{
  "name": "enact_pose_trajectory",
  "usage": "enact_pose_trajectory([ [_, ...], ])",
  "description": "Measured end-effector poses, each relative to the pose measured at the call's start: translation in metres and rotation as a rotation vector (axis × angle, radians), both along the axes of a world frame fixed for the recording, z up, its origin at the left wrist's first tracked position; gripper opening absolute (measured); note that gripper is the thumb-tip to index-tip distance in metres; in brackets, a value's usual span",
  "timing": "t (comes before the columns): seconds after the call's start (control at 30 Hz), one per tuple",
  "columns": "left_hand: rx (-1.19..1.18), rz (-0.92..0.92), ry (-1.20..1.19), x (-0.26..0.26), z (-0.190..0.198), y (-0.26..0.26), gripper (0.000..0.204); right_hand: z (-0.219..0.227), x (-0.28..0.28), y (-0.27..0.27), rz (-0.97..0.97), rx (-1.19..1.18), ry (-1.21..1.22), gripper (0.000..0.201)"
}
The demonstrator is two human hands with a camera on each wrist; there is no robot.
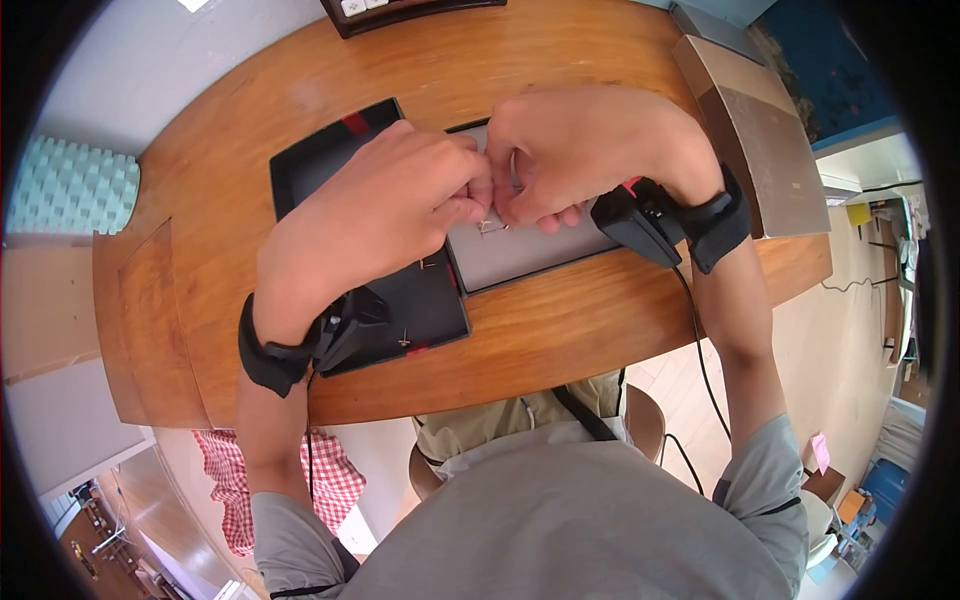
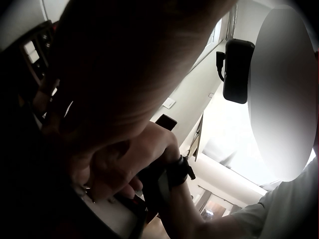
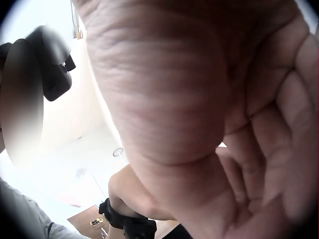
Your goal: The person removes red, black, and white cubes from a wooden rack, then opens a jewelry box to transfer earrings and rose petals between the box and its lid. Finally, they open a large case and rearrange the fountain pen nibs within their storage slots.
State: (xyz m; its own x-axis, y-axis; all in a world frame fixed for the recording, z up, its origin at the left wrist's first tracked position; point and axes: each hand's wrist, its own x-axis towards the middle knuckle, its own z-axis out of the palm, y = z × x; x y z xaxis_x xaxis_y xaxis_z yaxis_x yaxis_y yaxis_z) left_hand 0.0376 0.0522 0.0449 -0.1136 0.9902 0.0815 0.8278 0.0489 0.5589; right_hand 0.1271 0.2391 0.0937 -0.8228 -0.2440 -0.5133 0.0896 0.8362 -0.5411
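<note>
Both hands meet fingertip to fingertip over a grey-lined shallow box (image 1: pixel 545 258) in the head view. My left hand (image 1: pixel 375 205) has its fingers curled and pinches at a thin, shiny, copper-coloured piece (image 1: pixel 489 228). Against it, my right hand (image 1: pixel 600 140) brings thumb and forefinger to the same spot, its other fingers curled. The fingertips partly hide the piece, and I cannot tell its kind. Under the left wrist lies a black tray (image 1: pixel 375 350) holding small gold-coloured bits, one a thin pin-like piece (image 1: pixel 405 338). In the right wrist view, the right palm (image 3: pixel 164 99) fills most of the picture.
The wooden table (image 1: pixel 540 345) carries everything. A brown cardboard box (image 1: pixel 760 150) stands at its right end. At the back edge is a dark frame (image 1: pixel 410 14) with white pieces. A pale green bumpy roll (image 1: pixel 80 185) is at the left.
</note>
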Motion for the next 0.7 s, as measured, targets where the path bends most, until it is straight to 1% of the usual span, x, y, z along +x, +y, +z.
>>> enact_pose_trajectory([
  [0.07, -0.175, 0.049, -0.111, -0.001, 0.01, 0.001, 0.006, -0.002, -0.001, 0.002, 0.007, -0.022, -0.01, 0.019],
  [0.2, -0.192, 0.088, -0.13, -0.012, 0.028, -0.009, 0.006, 0.002, -0.001, 0.005, 0.005, -0.067, -0.068, 0.018],
  [0.23, -0.157, 0.124, -0.147, -0.016, 0.032, -0.015, 0.006, 0.004, -0.002, 0.006, 0.006, -0.068, -0.069, 0.018],
  [0.3, -0.125, 0.159, -0.168, -0.027, 0.042, -0.028, 0.007, 0.006, -0.003, 0.01, 0.053, -0.208, -0.057, 0.019],
  [0.33, -0.192, 0.225, -0.133, -0.033, 0.048, -0.036, 0.006, 0.004, -0.003, 0.009, 0.052, -0.209, -0.057, 0.019],
  [0.37, -0.258, 0.291, -0.095, -0.039, 0.052, -0.042, 0.006, 0.0, -0.005, 0.006, 0.136, -0.273, 0.04, 0.019],
  [0.4, -0.257, 0.29, -0.095, -0.046, 0.052, -0.046, 0.006, -0.005, -0.007, 0.003, 0.219, -0.337, 0.137, 0.019],
  [0.43, -0.275, 0.348, -0.006, -0.052, 0.052, -0.05, 0.006, -0.012, -0.007, -0.004, 0.219, -0.335, 0.138, 0.019],
  [0.47, -0.292, 0.403, 0.083, -0.055, 0.052, -0.051, 0.007, -0.021, -0.005, -0.015, 0.164, -0.366, 0.262, 0.018],
  [0.5, -0.288, 0.4, 0.084, -0.053, 0.049, -0.05, 0.007, -0.025, -0.003, -0.021, 0.108, -0.394, 0.386, 0.018],
  [0.53, -0.169, 0.416, 0.102, -0.05, 0.045, -0.05, 0.008, -0.021, -0.002, -0.02, 0.107, -0.39, 0.386, 0.018],
  [0.57, -0.053, 0.434, 0.117, -0.046, 0.042, -0.049, 0.01, -0.015, 0.0, -0.018, 0.072, -0.255, 0.525, 0.016],
  [0.6, -0.054, 0.439, 0.116, -0.044, 0.039, -0.045, 0.01, -0.013, 0.002, -0.016, 0.039, -0.12, 0.66, 0.015],
  [0.63, -0.02, 0.413, 0.093, -0.038, 0.038, -0.037, 0.012, -0.028, 0.002, 0.001, 0.082, -0.182, 0.874, 0.016],
  [0.67, 0.015, 0.386, 0.071, -0.032, 0.036, -0.028, 0.014, -0.022, 0.008, 0.007, 0.086, -0.186, 0.873, 0.016],
  [0.7, 0.016, 0.389, 0.072, -0.023, 0.034, -0.021, 0.014, -0.011, 0.014, 0.013, 0.04, -0.109, 0.791, 0.014],
])
